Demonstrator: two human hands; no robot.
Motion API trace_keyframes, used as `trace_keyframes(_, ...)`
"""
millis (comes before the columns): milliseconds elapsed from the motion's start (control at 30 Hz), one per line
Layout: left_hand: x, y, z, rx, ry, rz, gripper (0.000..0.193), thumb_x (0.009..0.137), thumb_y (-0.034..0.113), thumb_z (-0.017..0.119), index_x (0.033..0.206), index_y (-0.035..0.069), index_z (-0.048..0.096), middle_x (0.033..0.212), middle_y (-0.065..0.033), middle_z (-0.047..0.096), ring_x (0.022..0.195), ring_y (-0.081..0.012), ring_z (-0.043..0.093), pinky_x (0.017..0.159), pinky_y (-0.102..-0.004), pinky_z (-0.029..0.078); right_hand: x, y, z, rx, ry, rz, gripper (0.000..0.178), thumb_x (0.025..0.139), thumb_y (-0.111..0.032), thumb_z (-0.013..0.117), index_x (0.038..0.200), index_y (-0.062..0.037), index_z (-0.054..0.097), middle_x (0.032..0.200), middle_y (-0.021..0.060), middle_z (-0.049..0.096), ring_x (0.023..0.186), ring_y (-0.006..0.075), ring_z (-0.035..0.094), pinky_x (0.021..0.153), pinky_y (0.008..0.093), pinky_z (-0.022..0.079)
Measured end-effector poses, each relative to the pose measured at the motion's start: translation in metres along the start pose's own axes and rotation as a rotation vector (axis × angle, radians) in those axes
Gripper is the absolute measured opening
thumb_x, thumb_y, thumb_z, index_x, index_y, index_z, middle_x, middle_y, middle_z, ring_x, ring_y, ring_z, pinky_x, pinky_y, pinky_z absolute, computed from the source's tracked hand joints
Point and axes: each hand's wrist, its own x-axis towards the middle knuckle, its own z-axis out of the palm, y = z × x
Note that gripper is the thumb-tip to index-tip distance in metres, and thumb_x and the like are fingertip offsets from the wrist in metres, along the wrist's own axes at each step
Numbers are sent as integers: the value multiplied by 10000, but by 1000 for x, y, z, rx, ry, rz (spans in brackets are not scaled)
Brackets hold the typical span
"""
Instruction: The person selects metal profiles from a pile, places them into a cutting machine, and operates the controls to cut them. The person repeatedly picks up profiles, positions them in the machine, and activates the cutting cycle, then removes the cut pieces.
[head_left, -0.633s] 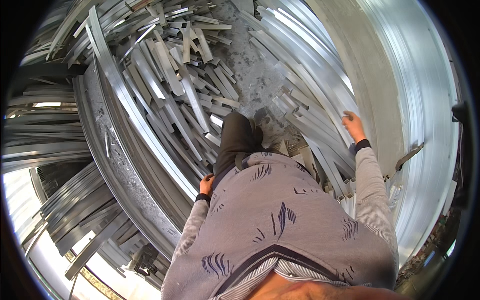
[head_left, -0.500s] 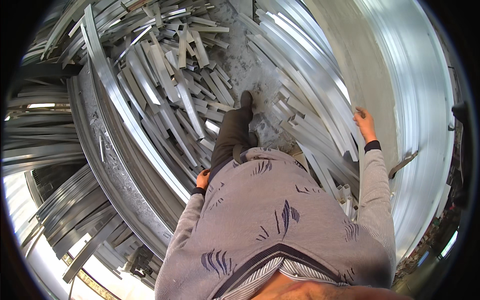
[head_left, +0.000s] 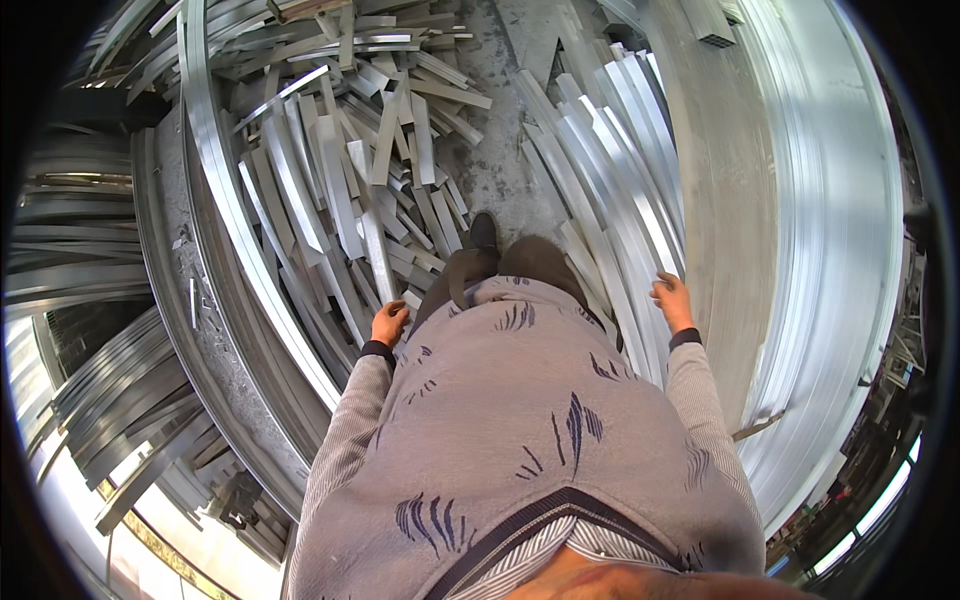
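Metal bars (head_left: 341,190) lie near left hand (head_left: 389,323) and right hand (head_left: 673,301), both loosely unclenched.

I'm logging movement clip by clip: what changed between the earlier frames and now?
The view has moved forward along the cut metal profiles. The left hand has swung forward; the right hand has come back and inward. A hollow metal bar has entered view at top right. Nothing visibly was taken hold of or let go; the profiles lie as before.
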Motion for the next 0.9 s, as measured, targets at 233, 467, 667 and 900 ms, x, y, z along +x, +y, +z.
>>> trace_keyframes(233, 1, 4, -83, -104, 302, -198, 460, 980, 244, 727, 1394, 53, 666, 1150, -95, 754, 854, -190, 728, 652, -324, 532, 90, -99, 71, 71, -162, 7, 551, 922, -133, 678, 1437, 48, 604, 990, 101, 710, 791, 133, 671, 635, 252, 508)
trace_keyframes(467, 28, 64, -75, -171, 327, -265, 433, 996, 246, 715, 1384, 60, 664, 1147, -81, 737, 849, -178, 720, 637, -323, 525, 144, -134, 85, 60, -231, 44, 522, 928, -150, 707, 1416, 23, 641, 987, 111, 723, 776, 143, 677, 620, 257, 516)
trace_keyframes(667, 45, 131, -15, -202, 260, -121, 471, 1023, 255, 701, 1440, 46, 631, 1153, -65, 734, 881, -165, 725, 660, -279, 520, 218, -179, 98, -213, -304, 123, 530, 908, -142, 708, 1410, 16, 647, 981, 123, 746, 784, 153, 697, 619, 281, 533)
trace_keyframes(900, 56, 213, 30, -63, 203, -244, 448, 997, 231, 718, 1404, 53, 658, 1118, -108, 752, 830, -191, 735, 611, -325, 532, 334, -302, 91, -23, -329, 86, 553, 934, -169, 708, 1453, -2, 609, 1062, 99, 728, 833, 138, 697, 666, 265, 531)
